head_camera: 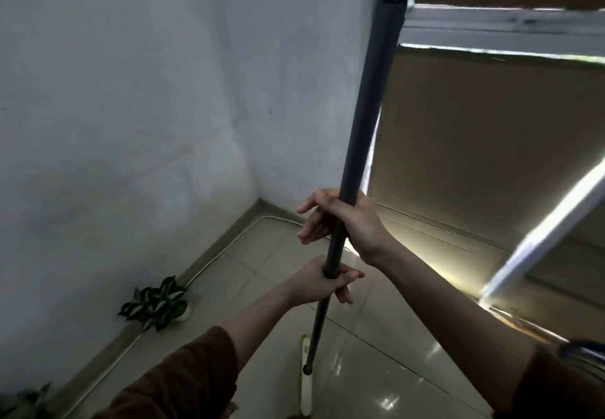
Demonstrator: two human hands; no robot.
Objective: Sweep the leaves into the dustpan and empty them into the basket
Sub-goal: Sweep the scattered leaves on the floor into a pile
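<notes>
A long dark grey broom handle (366, 114) stands nearly upright in the middle of the view, its top end near the window frame. My right hand (343, 218) wraps around it high up, fingers loosely curled. My left hand (322, 282) grips the handle just below. The handle's lower end joins a pale white-and-yellow broom head (306, 382) near the tiled floor at the bottom edge. No dustpan, basket or loose leaves show.
A small potted plant (157, 300) with green-and-white leaves sits on the floor by the left wall. A white cable (209, 261) runs along the skirting. A window with a brown blind (491, 156) fills the right side. Another plant (26, 402) peeks in at bottom left.
</notes>
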